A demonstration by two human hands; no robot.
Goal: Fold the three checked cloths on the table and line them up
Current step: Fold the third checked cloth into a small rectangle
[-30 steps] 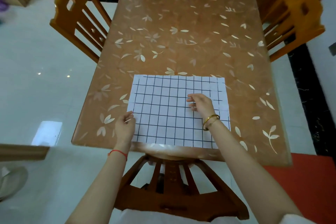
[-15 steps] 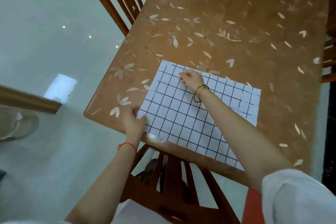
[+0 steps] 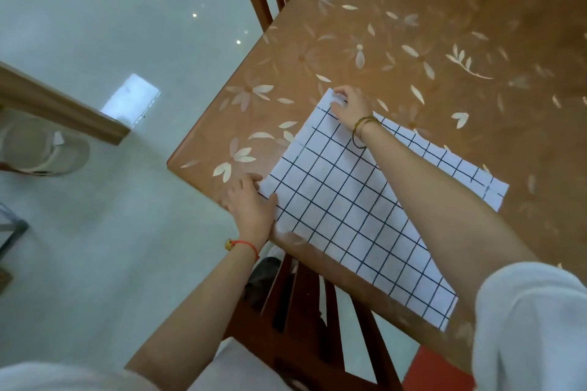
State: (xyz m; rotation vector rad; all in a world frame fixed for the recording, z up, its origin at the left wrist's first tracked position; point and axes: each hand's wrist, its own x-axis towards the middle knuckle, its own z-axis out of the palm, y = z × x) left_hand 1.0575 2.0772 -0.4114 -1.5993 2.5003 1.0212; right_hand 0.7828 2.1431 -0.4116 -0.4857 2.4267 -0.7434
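The checked cloth [image 3: 349, 216] lies flat at the near corner of the table [image 3: 444, 25]. The right hand [image 3: 349, 105] pinches its far left corner. The left hand [image 3: 251, 203] holds the near left corner. The rest of the long cloth stretches away to the right of both hands, ready to fold over.

Your head camera looks steeply down, tilted and close, over the table [image 3: 413, 41] corner nearest you, taking in floor [image 3: 95, 25] at left
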